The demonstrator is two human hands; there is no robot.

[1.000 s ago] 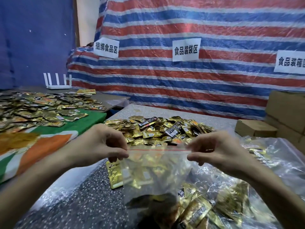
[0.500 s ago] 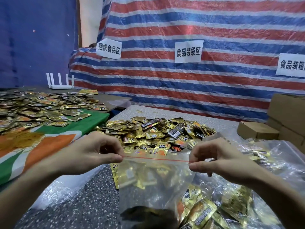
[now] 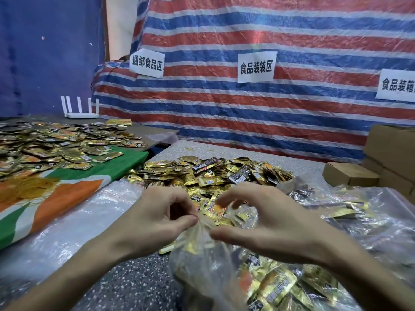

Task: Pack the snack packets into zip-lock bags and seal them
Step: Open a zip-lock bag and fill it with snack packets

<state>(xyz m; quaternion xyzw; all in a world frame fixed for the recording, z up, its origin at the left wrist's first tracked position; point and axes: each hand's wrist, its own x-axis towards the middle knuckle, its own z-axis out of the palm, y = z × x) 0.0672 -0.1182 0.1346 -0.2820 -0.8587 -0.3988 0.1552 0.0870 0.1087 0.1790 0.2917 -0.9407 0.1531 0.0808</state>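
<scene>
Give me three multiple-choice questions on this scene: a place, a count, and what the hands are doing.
1. Where is the white router? A) on the far left table B) on the cardboard boxes C) inside a bag
2. How many paper signs hang on the striped tarp? A) one B) three C) six
3. What are the left hand and right hand doing? A) lying flat B) pinching the clear bag at its top C) lifting a box
Answers: 1 A, it stands behind the loose packets there; 2 B, three white sheets show; 3 B, both grip the bunched plastic.
</scene>
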